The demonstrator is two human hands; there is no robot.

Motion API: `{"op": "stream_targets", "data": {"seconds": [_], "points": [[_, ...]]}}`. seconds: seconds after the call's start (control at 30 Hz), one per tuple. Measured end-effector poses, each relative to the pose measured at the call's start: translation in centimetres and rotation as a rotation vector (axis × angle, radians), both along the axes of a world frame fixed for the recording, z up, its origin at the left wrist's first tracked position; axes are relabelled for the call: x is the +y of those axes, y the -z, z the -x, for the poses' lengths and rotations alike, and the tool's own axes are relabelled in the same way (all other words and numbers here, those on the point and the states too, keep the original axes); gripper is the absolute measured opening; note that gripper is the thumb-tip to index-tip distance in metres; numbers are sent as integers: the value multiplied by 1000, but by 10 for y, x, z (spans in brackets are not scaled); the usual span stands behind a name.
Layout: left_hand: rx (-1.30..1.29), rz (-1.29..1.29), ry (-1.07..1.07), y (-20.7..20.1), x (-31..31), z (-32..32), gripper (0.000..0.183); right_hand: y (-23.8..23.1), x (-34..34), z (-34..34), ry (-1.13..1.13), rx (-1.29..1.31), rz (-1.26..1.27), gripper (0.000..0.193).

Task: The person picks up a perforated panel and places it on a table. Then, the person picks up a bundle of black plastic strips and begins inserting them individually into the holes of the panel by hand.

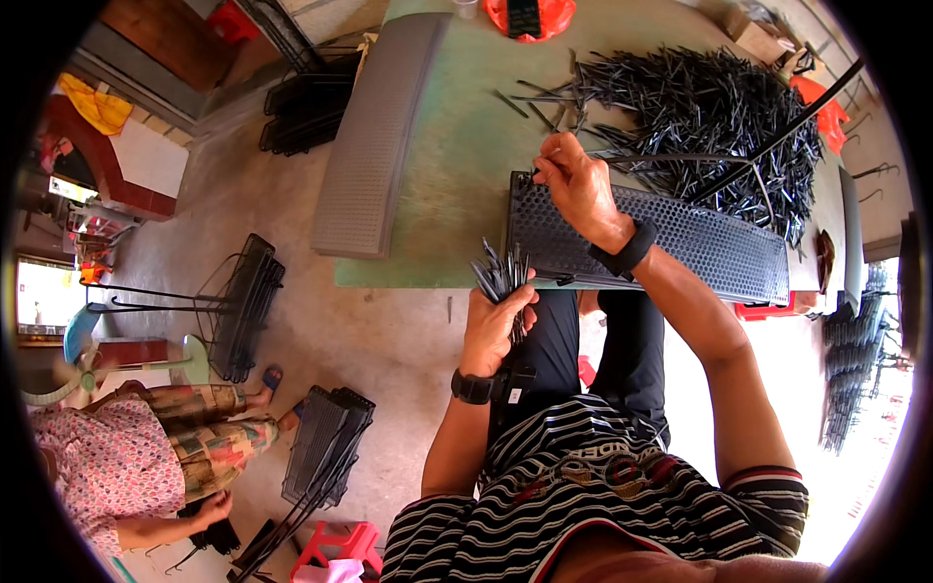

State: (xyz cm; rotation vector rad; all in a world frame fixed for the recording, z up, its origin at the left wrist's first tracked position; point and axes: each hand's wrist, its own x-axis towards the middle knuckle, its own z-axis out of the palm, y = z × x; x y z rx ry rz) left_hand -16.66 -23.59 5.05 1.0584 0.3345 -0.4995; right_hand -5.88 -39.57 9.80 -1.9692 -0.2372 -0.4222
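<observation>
A bundle of short, thin black strips (501, 272) sticks up out of my left hand (494, 325), which is closed around them in front of the table edge. My right hand (580, 185) is closed in a pinch over the far left corner of a black perforated panel (651, 233). What its fingertips hold there, if anything, is hidden. The panel lies along the near edge of the green table (428, 209), with a bent black rod (680, 158) above it. Behind it spreads a large heap of black strips (700, 117), some lying loose at its left side.
Grey perforated sheets (379, 136) lie stacked at the table's left end. An orange-red plastic bag (549, 17) is at the far edge. Black racks (248, 311) stand on the floor to the left, near a person in a patterned top (107, 457), a fan and a red stool (340, 546).
</observation>
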Motion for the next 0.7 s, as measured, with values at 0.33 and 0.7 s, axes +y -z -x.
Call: {"op": "stream_targets", "data": {"seconds": [0.33,0.7], "points": [[-32,-11,-58,-9,14,4,26,3,-2,-2,-23,-181,599,8],[-72,83,-77,-6,16,6,24,5,3,-13,-102,-143,751,2]]}}
